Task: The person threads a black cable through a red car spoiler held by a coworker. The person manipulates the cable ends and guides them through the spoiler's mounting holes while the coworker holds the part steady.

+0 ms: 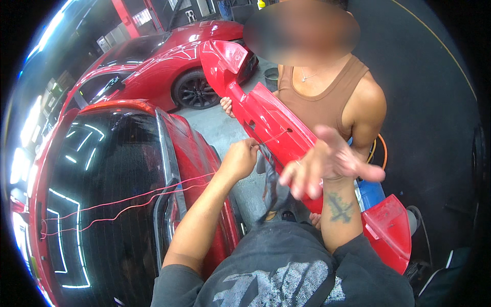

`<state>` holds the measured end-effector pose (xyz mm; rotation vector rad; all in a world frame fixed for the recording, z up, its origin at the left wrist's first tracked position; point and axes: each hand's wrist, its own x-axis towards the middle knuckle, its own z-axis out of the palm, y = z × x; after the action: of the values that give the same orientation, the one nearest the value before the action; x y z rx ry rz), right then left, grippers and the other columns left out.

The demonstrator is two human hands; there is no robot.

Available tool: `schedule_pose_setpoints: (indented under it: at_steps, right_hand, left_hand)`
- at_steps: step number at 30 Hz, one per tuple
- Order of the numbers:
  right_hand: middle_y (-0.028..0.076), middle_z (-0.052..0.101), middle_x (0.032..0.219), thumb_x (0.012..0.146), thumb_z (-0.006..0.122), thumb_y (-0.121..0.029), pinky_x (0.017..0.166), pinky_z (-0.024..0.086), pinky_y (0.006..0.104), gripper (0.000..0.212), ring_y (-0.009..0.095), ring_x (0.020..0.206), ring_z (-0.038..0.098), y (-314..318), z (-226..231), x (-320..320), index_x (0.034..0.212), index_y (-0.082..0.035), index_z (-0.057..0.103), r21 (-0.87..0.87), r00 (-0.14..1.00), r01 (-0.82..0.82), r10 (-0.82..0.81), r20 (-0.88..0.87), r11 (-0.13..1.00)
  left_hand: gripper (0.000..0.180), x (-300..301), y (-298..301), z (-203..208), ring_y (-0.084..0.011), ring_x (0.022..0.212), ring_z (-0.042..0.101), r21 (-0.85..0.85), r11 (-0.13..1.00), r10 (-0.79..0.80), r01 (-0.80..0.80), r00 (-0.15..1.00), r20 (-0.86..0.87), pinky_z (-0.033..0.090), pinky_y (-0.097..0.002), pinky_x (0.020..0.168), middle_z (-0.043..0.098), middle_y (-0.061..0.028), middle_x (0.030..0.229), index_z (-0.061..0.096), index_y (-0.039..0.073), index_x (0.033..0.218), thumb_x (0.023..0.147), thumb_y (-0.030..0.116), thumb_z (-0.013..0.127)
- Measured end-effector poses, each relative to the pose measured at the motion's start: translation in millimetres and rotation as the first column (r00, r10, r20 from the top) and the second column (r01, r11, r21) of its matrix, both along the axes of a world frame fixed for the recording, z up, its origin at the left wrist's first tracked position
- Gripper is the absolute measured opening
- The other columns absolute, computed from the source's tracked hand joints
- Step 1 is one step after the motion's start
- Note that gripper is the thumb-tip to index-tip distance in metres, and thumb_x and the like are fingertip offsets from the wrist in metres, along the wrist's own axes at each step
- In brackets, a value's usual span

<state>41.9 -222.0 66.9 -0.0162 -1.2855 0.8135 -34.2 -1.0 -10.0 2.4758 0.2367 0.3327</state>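
My left hand (240, 158) is closed, thumb and fingertips pinching a thin red wire (276, 136). The wire runs from a hole in a long red car bumper (281, 146); two strands also stretch across the rear of a red car (192, 143) on the left. My right hand (330, 161) is raised in front of the bumper, its fingers spread and somewhat blurred, with nothing visible in it. Facing me, a person in a brown tank top (327, 94) supports the bumper, one hand (226, 106) on its upper edge. The right hand and forearm hide part of the bumper.
The car's dark rear window (107, 174) carries loops of the wire. Another red car (169, 66) with a black wheel (196, 89) stands behind. A blue container (372, 193) and an orange hose (383, 148) are beyond the bumper on the right.
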Motion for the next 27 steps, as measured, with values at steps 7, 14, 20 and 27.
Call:
schedule_pose_setpoints:
  at_steps: [7, 14, 20, 27]
  right_hand:
    - [0.006, 0.069, 0.101, 0.102, 0.077, -0.022, 0.087, 0.054, 0.0315, 0.024, 0.013, 0.095, 0.065, 66.4, -143.3, -32.3, 0.110, -0.002, 0.066, -0.624, 0.209, 0.773, -0.879, 0.427, -0.119]
    - [-0.001, 0.070, 0.102, 0.114, 0.059, -0.032, 0.089, 0.048, 0.0320, 0.029, 0.010, 0.099, 0.061, 79.3, -158.2, -3.9, 0.114, -0.005, 0.071, -0.781, 0.583, 0.589, -0.779, 0.229, 0.211]
    - [-0.002, 0.071, 0.093, 0.114, 0.058, -0.038, 0.077, 0.046, 0.0294, 0.028, 0.010, 0.087, 0.065, 69.1, -134.9, 4.5, 0.108, -0.013, 0.071, -0.860, 0.745, 0.299, -0.664, -0.061, 0.414]
    - [-0.001, 0.069, 0.087, 0.112, 0.062, -0.033, 0.068, 0.046, 0.0281, 0.024, 0.013, 0.077, 0.066, 63.8, -117.7, 15.2, 0.099, -0.014, 0.067, -0.906, 0.761, 0.135, -0.627, -0.165, 0.402]
  left_hand:
    - [0.021, -3.3, -5.1, 12.5, -0.0483, 0.099, 0.073, 0.156, 0.988, -0.037, 0.022, 0.995, 0.092, 0.057, -0.0532, 0.090, 0.075, -0.0293, 0.099, 0.076, -0.002, 0.107, 0.100, 0.014, 0.064]
    - [0.020, -6.7, -10.6, 16.3, -0.0458, 0.099, 0.073, 0.162, 0.986, -0.033, 0.022, 0.997, 0.067, 0.056, -0.0532, 0.090, 0.075, -0.0272, 0.098, 0.075, -0.002, 0.104, 0.100, 0.014, 0.063]
    - [0.021, -8.0, -11.6, 7.6, -0.0449, 0.097, 0.073, 0.227, 0.974, -0.015, -0.009, 0.995, 0.104, 0.056, -0.0546, 0.088, 0.075, -0.0245, 0.097, 0.075, 0.000, 0.105, 0.103, 0.016, 0.062]
    - [0.016, -10.8, -17.4, -1.2, -0.0393, 0.090, 0.074, 0.442, 0.894, -0.001, -0.070, 0.987, 0.158, 0.059, -0.0512, 0.077, 0.073, -0.0180, 0.090, 0.073, 0.004, 0.096, 0.100, 0.016, 0.063]
